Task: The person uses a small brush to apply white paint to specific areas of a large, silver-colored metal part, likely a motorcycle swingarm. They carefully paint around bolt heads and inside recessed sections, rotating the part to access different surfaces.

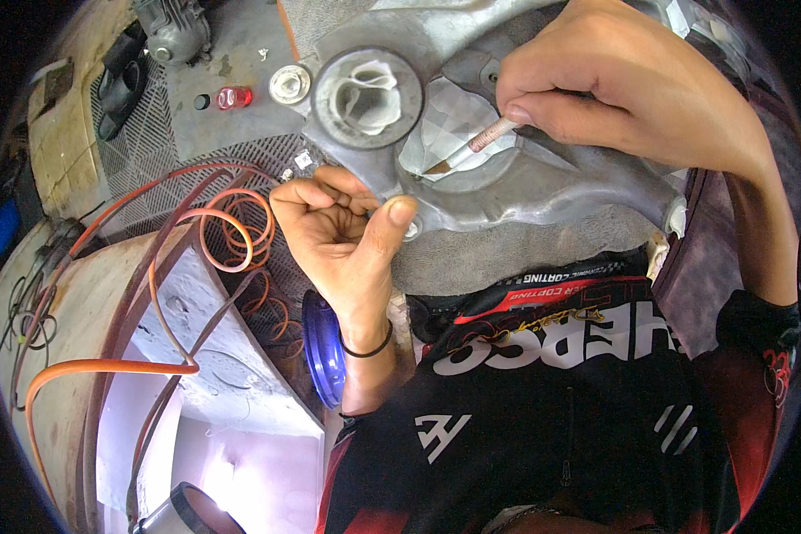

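My right hand (594, 87) pinches a thin paintbrush (487, 137) with a reddish, worn handle and brown bristles. The bristle tip touches or hovers just over the inner edge of an opening in a grey cast metal vehicle part (500, 190). Behind that opening shows crumpled whitish masking material (450, 113). A large round bore (367, 97) and a smaller round boss (289, 84) are lined with white paper or tape. At the part's lower left, my left hand (340, 227) holds its edge, thumb on top and fingers curled partly out of sight behind.
Grey towel cloth (520, 250) lies beneath the part. To the left are a small bottle of red liquid (233, 97), its black cap (202, 101), sandals (123, 87) and a metal engine casing (173, 30). Coiled orange hose (240, 230) hangs by a lit booth (240, 454). A blue wheel rim (324, 350) is near my left forearm.
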`<action>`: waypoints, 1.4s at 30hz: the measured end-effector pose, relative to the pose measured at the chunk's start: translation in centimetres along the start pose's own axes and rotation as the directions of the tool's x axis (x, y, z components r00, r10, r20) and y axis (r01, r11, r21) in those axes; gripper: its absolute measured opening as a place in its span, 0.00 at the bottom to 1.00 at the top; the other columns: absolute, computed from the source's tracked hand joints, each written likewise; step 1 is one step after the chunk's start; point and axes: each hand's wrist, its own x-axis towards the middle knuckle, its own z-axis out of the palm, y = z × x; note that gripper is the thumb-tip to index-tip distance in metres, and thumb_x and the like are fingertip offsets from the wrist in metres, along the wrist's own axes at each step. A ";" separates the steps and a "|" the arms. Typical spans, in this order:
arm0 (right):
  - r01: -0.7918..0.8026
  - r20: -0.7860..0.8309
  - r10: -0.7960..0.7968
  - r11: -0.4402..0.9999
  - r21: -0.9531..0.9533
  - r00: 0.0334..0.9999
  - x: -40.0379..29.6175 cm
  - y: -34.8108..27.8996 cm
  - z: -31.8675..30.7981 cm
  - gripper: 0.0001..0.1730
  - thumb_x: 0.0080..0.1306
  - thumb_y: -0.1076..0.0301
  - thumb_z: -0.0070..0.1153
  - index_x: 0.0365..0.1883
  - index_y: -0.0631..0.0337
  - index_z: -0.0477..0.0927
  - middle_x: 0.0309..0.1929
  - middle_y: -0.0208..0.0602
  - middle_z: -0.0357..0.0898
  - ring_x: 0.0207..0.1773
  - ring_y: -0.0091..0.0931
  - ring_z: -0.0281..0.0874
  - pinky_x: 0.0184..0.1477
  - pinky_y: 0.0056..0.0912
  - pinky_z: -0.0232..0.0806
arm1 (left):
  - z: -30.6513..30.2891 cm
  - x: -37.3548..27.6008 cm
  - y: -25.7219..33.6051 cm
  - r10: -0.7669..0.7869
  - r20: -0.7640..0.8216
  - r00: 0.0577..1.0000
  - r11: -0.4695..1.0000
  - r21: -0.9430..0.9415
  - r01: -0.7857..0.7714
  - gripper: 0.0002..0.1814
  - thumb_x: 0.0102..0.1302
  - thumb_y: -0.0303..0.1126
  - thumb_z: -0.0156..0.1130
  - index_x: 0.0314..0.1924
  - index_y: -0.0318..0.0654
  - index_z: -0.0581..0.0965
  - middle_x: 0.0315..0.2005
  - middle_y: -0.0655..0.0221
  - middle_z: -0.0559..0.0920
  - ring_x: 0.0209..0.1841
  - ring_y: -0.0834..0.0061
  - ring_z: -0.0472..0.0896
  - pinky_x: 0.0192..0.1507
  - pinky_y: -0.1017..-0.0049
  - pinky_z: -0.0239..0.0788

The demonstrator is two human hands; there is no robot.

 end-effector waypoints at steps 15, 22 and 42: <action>-0.014 -0.167 0.031 0.994 0.106 0.985 -0.6 1.9 3.6 0.09 0.67 0.67 0.54 0.32 0.64 0.77 0.20 0.42 0.71 0.25 0.41 0.72 0.30 0.41 0.61 | 0.0 -0.1 0.0 0.007 -0.006 1.000 1.000 -0.025 -0.007 0.33 0.51 0.10 0.70 0.46 0.43 0.59 0.39 0.64 0.73 0.36 0.80 0.77 0.38 0.81 0.74; -0.027 -0.193 0.046 0.995 0.099 0.980 -1.0 1.8 3.7 0.11 0.70 0.66 0.53 0.32 0.66 0.77 0.20 0.44 0.72 0.24 0.42 0.72 0.28 0.41 0.61 | -0.1 0.0 -0.1 0.010 0.001 1.000 1.000 -0.006 -0.010 0.34 0.51 0.10 0.70 0.46 0.44 0.59 0.39 0.64 0.72 0.36 0.81 0.76 0.39 0.81 0.74; 0.044 -0.252 -0.072 0.992 -0.114 0.965 -1.0 0.2 2.9 0.06 0.60 0.72 0.61 0.33 0.65 0.78 0.24 0.43 0.76 0.29 0.43 0.76 0.30 0.43 0.65 | -0.1 -0.1 0.0 0.002 0.003 1.000 1.000 0.005 -0.002 0.33 0.51 0.10 0.70 0.46 0.42 0.58 0.40 0.62 0.73 0.37 0.79 0.79 0.41 0.79 0.77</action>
